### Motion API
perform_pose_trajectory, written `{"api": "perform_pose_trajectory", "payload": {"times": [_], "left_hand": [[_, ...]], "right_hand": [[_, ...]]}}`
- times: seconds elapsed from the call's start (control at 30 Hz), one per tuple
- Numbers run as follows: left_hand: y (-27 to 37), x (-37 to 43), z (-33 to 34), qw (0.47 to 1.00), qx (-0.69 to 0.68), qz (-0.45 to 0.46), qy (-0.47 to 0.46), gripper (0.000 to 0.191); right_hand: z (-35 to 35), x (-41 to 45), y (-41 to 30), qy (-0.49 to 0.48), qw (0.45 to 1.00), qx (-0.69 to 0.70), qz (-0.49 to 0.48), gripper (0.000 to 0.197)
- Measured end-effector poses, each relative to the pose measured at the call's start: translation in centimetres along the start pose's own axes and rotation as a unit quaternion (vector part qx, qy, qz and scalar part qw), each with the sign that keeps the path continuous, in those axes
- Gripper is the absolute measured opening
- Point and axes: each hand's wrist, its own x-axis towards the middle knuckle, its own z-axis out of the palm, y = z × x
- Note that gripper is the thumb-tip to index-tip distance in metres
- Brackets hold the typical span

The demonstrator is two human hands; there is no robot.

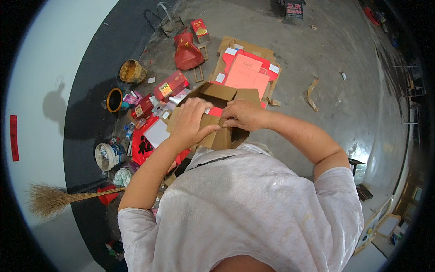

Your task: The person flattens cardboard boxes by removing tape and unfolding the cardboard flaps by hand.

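Observation:
An open brown cardboard box (217, 91) stands close in front of my body, its flaps up. My left hand (194, 120) lies over the box's left side with the thumb stretched toward the middle. At the near flap, my right hand (243, 115) has its fingers curled around the cardboard edge. Something red shows inside the box between the hands. Beyond it, flattened red and pink cardboard packaging (248, 73) lies on flat brown cardboard (226, 42) on the floor.
Red gift boxes (171, 85), a red bag (188, 54) and a red carton (200, 30) lie to the left. Buckets (108, 156) and a stained pot (132, 71) line the wall. A straw broom (54, 200) sticks out at lower left. A cardboard strip (311, 95) lies on the right floor.

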Motion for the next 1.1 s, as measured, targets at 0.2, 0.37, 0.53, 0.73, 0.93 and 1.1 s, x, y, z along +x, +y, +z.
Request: {"api": "perform_pose_trajectory", "payload": {"times": [0.2,0.37,0.53,0.73,0.93,1.1], "left_hand": [[-0.2,-2.6,2.2,0.997,-0.001,-0.045,-0.056,0.039],[0.6,-3.7,3.5,0.992,-0.02,-0.125,0.028,0.038],[0.1,-4.8,4.4,0.988,-0.003,-0.141,0.069,0.037],[-0.3,-7.2,3.0,0.991,-0.007,-0.109,0.083,0.028],[-2.9,-6.6,1.1,0.981,-0.059,-0.141,0.123,0.02],[-9.3,-7.9,-4.7,0.933,-0.174,-0.213,0.233,0.025]], "right_hand": [[0.6,0.8,0.7,-0.048,0.99,0.115,-0.059,0.025],[2.4,1.2,2.7,-0.057,0.983,0.164,-0.066,0.025],[3.5,1.9,1.8,-0.024,0.994,0.105,-0.009,0.028],[5.5,-1.1,8.0,0.037,0.965,0.175,0.194,0.03],[2.6,-0.3,11.8,0.146,0.867,0.392,0.27,0.03],[-4.7,-2.1,14.7,0.25,0.682,0.659,0.193,0.036]]}}
